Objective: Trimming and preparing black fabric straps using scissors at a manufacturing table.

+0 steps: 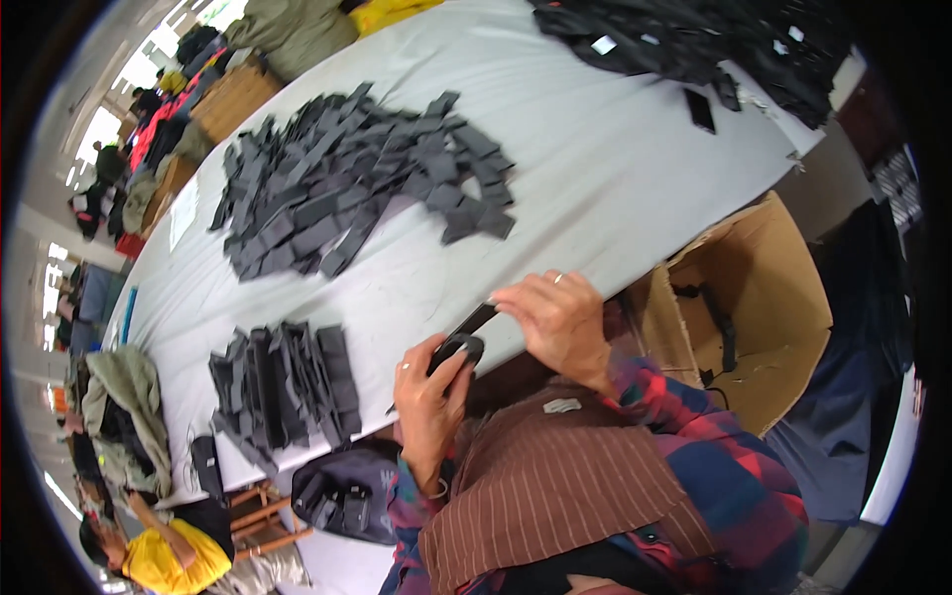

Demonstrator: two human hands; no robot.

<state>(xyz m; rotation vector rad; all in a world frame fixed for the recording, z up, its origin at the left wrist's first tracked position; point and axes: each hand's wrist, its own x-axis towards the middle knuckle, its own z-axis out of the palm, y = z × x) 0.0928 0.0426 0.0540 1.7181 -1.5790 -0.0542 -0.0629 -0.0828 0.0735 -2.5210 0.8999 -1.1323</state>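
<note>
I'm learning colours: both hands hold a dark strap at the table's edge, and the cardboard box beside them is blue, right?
Not quite. The head view shows the left hand and right hand holding the dark strap, but the cardboard box is brown, not blue.

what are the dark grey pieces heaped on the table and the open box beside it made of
Dark grey pieces: probably woven fabric or webbing, matte; they lie limp and overlap without shine. Open box: corrugated cardboard by its look, plain brown and dull, with bent flaps.
</note>
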